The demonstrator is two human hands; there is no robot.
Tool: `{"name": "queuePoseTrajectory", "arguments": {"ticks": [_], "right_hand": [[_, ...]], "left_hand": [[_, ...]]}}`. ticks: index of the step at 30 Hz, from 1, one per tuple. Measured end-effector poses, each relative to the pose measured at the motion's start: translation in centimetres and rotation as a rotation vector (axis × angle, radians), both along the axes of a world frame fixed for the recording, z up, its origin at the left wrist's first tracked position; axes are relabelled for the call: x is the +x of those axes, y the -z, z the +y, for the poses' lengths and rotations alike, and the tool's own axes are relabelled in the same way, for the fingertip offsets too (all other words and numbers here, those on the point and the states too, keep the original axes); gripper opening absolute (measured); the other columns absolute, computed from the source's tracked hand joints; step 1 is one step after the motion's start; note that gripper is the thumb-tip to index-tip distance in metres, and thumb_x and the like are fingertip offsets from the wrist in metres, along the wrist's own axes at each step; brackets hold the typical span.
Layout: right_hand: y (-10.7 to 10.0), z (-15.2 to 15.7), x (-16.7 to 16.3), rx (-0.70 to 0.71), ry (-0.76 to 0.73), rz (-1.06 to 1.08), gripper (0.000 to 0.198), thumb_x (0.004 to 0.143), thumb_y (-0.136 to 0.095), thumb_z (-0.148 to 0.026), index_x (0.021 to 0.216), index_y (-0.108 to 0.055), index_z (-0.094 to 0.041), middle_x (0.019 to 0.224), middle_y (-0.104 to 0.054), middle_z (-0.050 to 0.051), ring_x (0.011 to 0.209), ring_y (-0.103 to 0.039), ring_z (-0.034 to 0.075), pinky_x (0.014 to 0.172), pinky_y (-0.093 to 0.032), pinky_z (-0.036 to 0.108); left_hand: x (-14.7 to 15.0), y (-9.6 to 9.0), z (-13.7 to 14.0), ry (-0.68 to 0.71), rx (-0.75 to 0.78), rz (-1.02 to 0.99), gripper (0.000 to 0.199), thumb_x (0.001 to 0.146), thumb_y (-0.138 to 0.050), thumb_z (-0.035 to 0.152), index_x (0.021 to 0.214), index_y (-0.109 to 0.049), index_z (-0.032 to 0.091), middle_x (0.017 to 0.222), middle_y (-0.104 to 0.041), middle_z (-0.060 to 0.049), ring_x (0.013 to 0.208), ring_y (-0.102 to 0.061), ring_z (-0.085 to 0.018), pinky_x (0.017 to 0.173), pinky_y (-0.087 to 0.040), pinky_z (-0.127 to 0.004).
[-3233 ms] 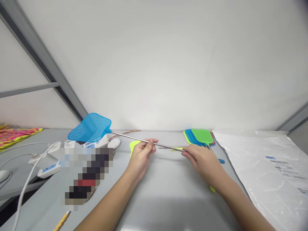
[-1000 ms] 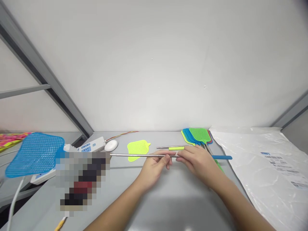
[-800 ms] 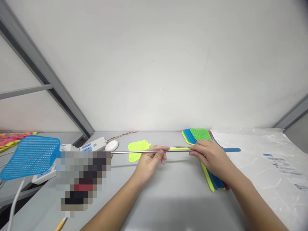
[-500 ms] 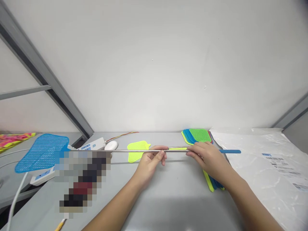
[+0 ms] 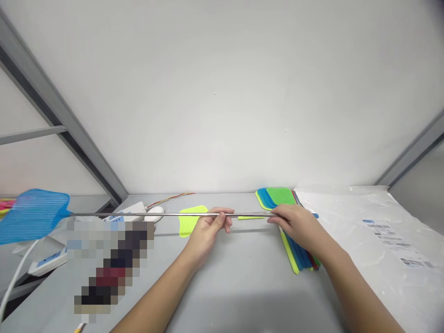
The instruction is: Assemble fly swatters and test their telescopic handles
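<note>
A blue fly swatter (image 5: 36,217) with a long thin metal rod is held level across the view, its mesh head at the far left. My left hand (image 5: 208,229) pinches the rod between thumb and fingers near the middle. Around the handle end, my right hand (image 5: 300,226) is closed, and only a short blue tip shows past it. Behind the rod lies a yellow-green fly swatter (image 5: 189,224) on the grey table (image 5: 239,277). A stack of green, blue, yellow and red fly swatters (image 5: 280,196) rests partly beneath my right hand, which hides its middle.
A white plastic mailing bag (image 5: 350,254) with a printed label covers the right side. At the left are a white power strip (image 5: 137,208), a white rounded device (image 5: 155,212), a white cable (image 5: 17,273) and a pixelated object (image 5: 114,273). Behind stands a pale wall (image 5: 215,115).
The blue fly swatter has shifted left, its head nearing the picture's edge. Less of its blue handle shows beyond my right hand. The whole view has turned slightly right.
</note>
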State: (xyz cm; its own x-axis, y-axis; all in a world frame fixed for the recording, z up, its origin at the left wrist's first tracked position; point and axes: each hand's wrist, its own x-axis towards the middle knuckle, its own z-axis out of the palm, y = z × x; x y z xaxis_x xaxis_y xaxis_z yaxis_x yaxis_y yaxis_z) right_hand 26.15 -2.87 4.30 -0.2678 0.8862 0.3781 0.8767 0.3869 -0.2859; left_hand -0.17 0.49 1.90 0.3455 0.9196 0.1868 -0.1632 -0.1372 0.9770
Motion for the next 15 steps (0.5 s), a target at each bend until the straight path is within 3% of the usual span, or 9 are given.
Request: {"name": "queuePoseTrajectory", "arguments": {"ticks": [5, 8, 15], "right_hand": [[-0.3, 0.3, 1.2, 0.085, 0.038, -0.028, 0.025, 0.096, -0.046, -0.036, 0.08, -0.06, -0.024, 0.073, -0.063, -0.002, 0.069, -0.057, 0.015, 0.065, -0.037, 0.028], [-0.4, 0.6, 2.3, 0.067, 0.065, -0.009, 0.025, 0.097, -0.044, -0.034, 0.081, -0.061, -0.023, 0.075, -0.063, -0.001, 0.069, -0.055, 0.015, 0.07, -0.036, 0.03], [-1.5, -0.2, 3.6, 0.068, 0.131, -0.074, 0.021, 0.096, -0.045, -0.03, 0.086, -0.062, -0.023, 0.082, -0.064, 0.002, 0.083, -0.053, 0.019, 0.074, -0.035, 0.033]], "left_hand": [[-1.6, -0.9, 0.9, -0.071, 0.051, -0.029, 0.031, 0.09, -0.055, 0.047, 0.101, -0.065, 0.019, 0.073, -0.055, -0.002, 0.069, -0.048, -0.014, 0.068, -0.037, -0.028], [-2.5, -1.0, 1.4, -0.134, 0.058, -0.025, 0.031, 0.09, -0.055, 0.048, 0.101, -0.065, 0.02, 0.072, -0.052, -0.001, 0.068, -0.046, -0.013, 0.066, -0.036, -0.027], [-1.5, -1.1, 1.0, -0.048, 0.028, -0.063, 0.028, 0.092, -0.054, 0.044, 0.104, -0.064, 0.022, 0.076, -0.052, -0.001, 0.07, -0.047, -0.013, 0.072, -0.038, -0.028]]}}
